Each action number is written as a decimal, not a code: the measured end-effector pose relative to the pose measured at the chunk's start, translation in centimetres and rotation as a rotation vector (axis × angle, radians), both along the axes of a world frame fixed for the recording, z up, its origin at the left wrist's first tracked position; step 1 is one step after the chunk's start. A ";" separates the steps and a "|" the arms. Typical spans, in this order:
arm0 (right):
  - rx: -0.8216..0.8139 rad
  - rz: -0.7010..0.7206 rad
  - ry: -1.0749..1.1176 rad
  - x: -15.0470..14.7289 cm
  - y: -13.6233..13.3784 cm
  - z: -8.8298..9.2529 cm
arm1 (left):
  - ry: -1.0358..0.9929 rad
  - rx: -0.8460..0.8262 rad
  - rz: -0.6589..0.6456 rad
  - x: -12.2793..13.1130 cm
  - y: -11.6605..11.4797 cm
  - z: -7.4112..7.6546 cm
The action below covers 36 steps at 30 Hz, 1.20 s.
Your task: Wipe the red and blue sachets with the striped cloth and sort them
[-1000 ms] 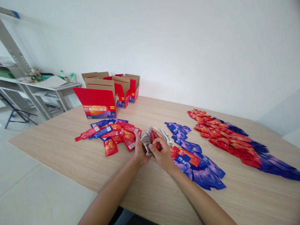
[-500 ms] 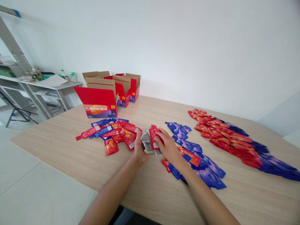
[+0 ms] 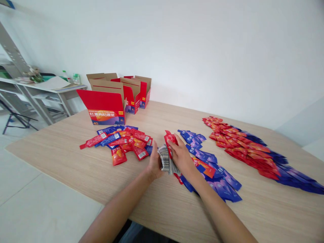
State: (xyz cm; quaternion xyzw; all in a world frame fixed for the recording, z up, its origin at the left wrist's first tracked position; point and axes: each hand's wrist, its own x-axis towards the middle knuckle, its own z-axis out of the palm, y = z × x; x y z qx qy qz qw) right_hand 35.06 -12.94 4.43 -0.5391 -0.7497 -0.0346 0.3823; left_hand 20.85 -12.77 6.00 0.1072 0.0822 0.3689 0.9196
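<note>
Between my two hands is a thick stack of sachets [image 3: 165, 160], seen edge-on as grey stripes, with a red sachet on its right face. My left hand [image 3: 155, 164] wraps the stack's left side. My right hand [image 3: 181, 156] presses its fingers on the red sachet [image 3: 170, 137] from the right. Left of my hands lies a loose pile of red and blue sachets [image 3: 126, 141]. Under and beyond my right forearm, blue sachets [image 3: 222, 184] spread out with a few red ones among them.
Open red cartons [image 3: 106, 106] stand at the back left of the wooden table [image 3: 76, 175]. A long overlapping row of red and blue sachets [image 3: 250, 148] runs along the right. Behind the table is a white wall; a side desk [image 3: 58, 91] stands at the far left.
Both hands have shifted slightly right and down with the stack. The stack has turned, its red sachet now tilting up more between my hands. The view has moved slightly too.
</note>
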 end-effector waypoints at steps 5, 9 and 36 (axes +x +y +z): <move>-0.045 0.036 -0.186 -1.4 -1.0 0.8 | -0.024 -0.010 0.152 -1.6 1.7 0.3; -0.007 0.025 -0.322 -2.9 -1.9 1.4 | -0.019 -0.009 0.208 -2.8 2.7 0.4; -0.089 0.111 -0.172 -3.5 -2.0 0.4 | -0.008 -0.048 0.152 -1.4 1.7 -0.3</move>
